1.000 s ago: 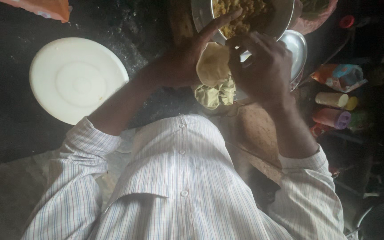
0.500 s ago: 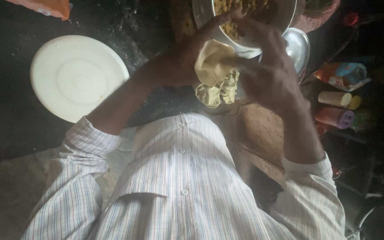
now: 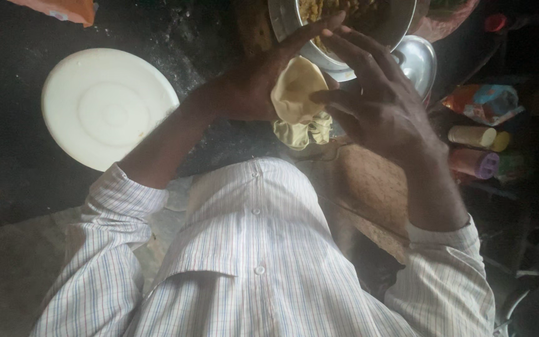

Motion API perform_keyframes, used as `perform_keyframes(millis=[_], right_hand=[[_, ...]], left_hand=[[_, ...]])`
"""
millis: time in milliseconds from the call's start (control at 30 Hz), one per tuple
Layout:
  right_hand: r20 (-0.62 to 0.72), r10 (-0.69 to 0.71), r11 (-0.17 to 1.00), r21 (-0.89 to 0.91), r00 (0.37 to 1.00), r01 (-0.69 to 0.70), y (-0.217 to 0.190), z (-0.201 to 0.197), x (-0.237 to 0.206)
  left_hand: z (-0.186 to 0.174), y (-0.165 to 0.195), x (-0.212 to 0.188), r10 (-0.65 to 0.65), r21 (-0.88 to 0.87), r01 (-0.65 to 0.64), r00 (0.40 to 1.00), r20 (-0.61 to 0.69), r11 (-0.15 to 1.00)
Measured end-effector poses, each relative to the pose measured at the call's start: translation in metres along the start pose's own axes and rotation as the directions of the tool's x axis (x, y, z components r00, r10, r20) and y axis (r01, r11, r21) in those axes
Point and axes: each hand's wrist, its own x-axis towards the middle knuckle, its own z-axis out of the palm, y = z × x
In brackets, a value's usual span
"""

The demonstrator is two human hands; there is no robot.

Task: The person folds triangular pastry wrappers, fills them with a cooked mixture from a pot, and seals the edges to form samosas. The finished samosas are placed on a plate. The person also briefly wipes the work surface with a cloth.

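Cupping a folded dough sheet (image 3: 296,90) in the left hand (image 3: 254,87), fingers curled round it; right hand (image 3: 375,103) pinching its edge, fingers half spread, just below the filling bowl (image 3: 294,31).

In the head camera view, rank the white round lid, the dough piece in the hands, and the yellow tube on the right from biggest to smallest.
1. white round lid
2. dough piece, though being held nearer the camera enlarges it
3. yellow tube
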Motion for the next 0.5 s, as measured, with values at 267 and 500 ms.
perform_keyframes(millis=[267,500], right_hand=[[-0.059,-0.098,0.994,-0.059,0.993,0.094,-0.001,0.002,0.001],[-0.086,-0.004,0.995,0.099,0.996,0.013,-0.011,0.006,0.008]], left_hand=[[-0.002,0.005,0.004,-0.038,-0.069,0.040,0.999,0.036,0.997],[-0.001,0.006,0.010,-0.006,0.065,0.005,1.000,0.009,0.998]])
